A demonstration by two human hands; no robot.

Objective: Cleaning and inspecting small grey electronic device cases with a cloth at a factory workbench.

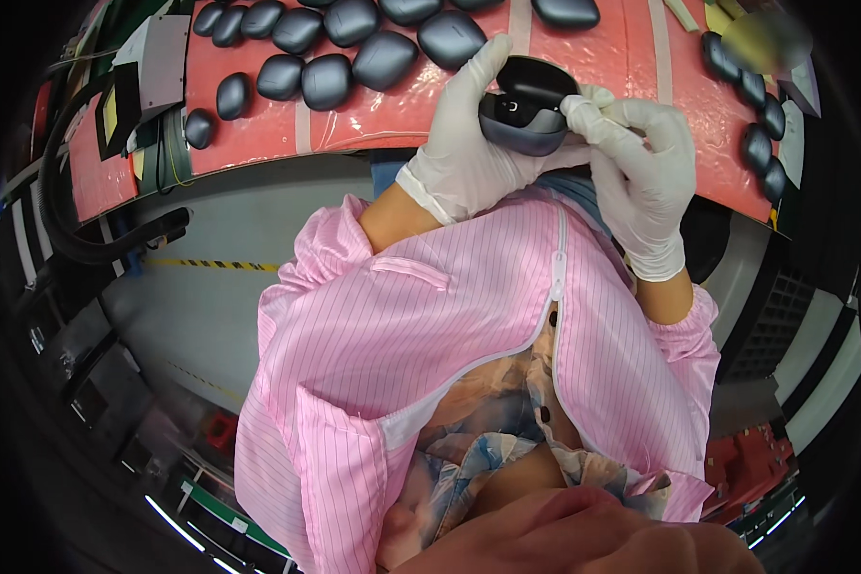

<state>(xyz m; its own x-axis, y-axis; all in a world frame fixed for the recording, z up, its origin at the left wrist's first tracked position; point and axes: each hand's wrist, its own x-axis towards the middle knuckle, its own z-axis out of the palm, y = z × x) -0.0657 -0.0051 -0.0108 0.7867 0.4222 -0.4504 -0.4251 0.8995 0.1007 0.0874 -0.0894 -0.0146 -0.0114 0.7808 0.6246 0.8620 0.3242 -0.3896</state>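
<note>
My left hand [469,143], in a white glove, is wrapped round a dark blue-grey earbud charging case [524,139]. Its lid [538,80] is raised, and the black inside with a small pale mark shows. My left thumb points up along the case's left side. At the right edge of the case is my right hand [646,158], also gloved in white, with thumb and forefinger pinched together against the rim. Whatever those fingertips may hold is hidden. The other right fingers are curled.
Several closed cases [386,59] of the same kind lie in rows on the red mat [354,129] at the far left and middle. More cases [756,148] line its right edge. A grey box-like device [153,62] and a black hose [53,206] stand at the left.
</note>
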